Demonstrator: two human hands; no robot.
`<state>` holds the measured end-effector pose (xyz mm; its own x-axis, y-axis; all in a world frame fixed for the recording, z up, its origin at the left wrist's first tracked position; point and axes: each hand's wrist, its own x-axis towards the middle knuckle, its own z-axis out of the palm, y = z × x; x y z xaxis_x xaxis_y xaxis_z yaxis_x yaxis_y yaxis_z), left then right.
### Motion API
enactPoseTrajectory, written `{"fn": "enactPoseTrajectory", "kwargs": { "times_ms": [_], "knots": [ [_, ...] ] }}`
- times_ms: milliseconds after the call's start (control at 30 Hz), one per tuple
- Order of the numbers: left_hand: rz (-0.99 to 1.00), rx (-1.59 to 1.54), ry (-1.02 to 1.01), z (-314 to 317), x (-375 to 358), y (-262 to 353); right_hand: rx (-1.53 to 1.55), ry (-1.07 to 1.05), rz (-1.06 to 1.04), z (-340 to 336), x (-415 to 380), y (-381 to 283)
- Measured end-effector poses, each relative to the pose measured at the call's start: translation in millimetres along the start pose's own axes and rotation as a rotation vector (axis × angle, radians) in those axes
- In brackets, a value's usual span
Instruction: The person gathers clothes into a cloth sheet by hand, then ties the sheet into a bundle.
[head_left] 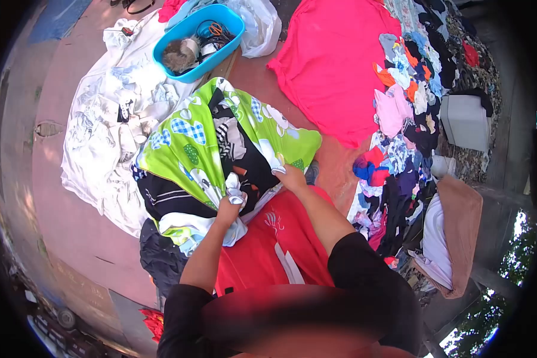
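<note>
A bright green printed cloth [188,140] with blue and white shapes drapes over a bundle of dark clothes [253,170]. My left hand [230,209] is closed around a bunched white-edged part of this cloth, close to my body. Farther right, my right hand [289,177] pinches another edge of the same cloth. Between the two edges, black fabric and a striped piece [230,140] show in the gap. Red trousers [262,250] lie over my legs, just below the hands.
Beyond the bundle sits a blue tub [240,45] holding cords and other items. White cloths [110,125] spread at left, and a large pink-red cloth [334,65] at upper right. Mixed scraps [394,161] pile along the right, near a grey box [466,122] and a brown-covered cushion [459,232].
</note>
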<state>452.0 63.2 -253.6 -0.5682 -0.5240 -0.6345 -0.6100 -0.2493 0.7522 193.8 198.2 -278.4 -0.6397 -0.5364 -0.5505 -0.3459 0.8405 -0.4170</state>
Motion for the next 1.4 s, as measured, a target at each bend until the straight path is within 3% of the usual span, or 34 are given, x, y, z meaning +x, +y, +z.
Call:
{"fn": "enactPoseTrajectory", "kwargs": {
  "times_ms": [100,167,200,233,300,400,500,533,567,633,700,767,833,867,933,1033,1100,1133,1167,1200,1233,1300,1367,1400],
  "knots": [
    [-0.067,-0.221,-0.008,-36.8,-142.3,29.3,0.125,-0.202,-0.014,1.1,-79.3,-47.9],
    [-0.083,-0.154,0.077,-79.7,-232.4,78.4,0.206,-0.332,0.023,-34.0,-137.4,-58.7],
    [-0.008,-0.199,0.189,-95.1,-265.9,96.1,0.148,-0.255,-0.064,-41.3,-161.9,-57.0],
    [-0.084,-0.361,0.262,-108.2,-307.9,115.1,0.234,-0.292,-0.056,-51.8,-194.5,-59.1],
    [0.008,-0.066,0.313,-119.3,-373.7,131.1,0.478,-0.381,-0.045,-64.7,-254.9,-65.9],
    [-0.008,-0.170,0.333,-99.8,-443.1,153.4,0.825,-0.532,0.049,-125.1,-354.2,-116.3],
    [0.183,-0.119,0.428,-74.9,-479.1,237.8,1.277,-0.484,0.034,-195.7,-397.1,-142.4],
    [0.076,-0.162,0.478,-74.3,-481.6,247.2,1.445,-0.427,-0.026,-232.8,-404.2,-146.9],
    [0.293,-0.131,0.423,-77.0,-482.7,255.5,1.613,-0.370,-0.087,-270.2,-402.6,-149.3],
    [0.400,-0.322,0.369,-59.0,-516.3,329.7,1.598,-0.385,-0.217,-311.0,-392.6,-139.1],
    [0.662,-0.377,0.284,-44.4,-548.3,386.4,1.711,-0.298,-0.284,-355.8,-398.4,-162.5],
    [1.062,-0.375,0.057,-34.1,-562.2,447.0,1.753,-0.263,-0.431,-387.9,-382.3,-180.2],
    [1.211,-0.520,0.045,-19.5,-565.7,490.8,1.831,-0.313,-0.538,-412.1,-350.7,-193.3],
    [1.236,-0.523,0.061,-17.5,-556.8,505.0,1.830,-0.235,-0.611,-418.1,-329.8,-197.1],
    [1.205,-0.527,0.063,-23.4,-516.4,507.6,1.789,-0.119,-0.624,-416.7,-306.6,-190.8],
    [1.037,-0.367,0.105,-7.3,-444.0,472.5,1.577,-0.020,-0.500,-352.3,-268.2,-133.6],
    [0.810,-0.141,0.154,21.3,-398.5,414.9,1.411,0.070,-0.252,-282.8,-271.5,-88.0],
    [0.573,-0.159,0.057,40.4,-380.6,384.1,1.273,0.073,-0.073,-241.1,-275.0,-61.5],
    [0.341,0.111,0.117,58.9,-358.7,349.1,1.123,0.071,0.099,-179.3,-263.5,-24.6],
    [0.296,0.156,0.047,70.7,-327.3,298.3,1.196,0.068,0.233,-149.5,-277.4,1.3],
    [0.344,0.297,0.085,68.8,-283.4,229.7,1.267,0.214,0.245,-119.0,-278.9,33.8],
    [0.116,0.090,0.049,85.3,-295.0,213.7,1.305,0.062,0.375,-127.5,-288.9,71.6],
    [0.061,0.122,-0.162,92.3,-303.5,219.4,1.192,0.079,0.347,-122.9,-276.7,73.0],
    [0.145,0.286,-0.236,88.4,-290.4,205.6,1.104,0.200,0.275,-116.4,-270.0,69.3]
  ]
}}
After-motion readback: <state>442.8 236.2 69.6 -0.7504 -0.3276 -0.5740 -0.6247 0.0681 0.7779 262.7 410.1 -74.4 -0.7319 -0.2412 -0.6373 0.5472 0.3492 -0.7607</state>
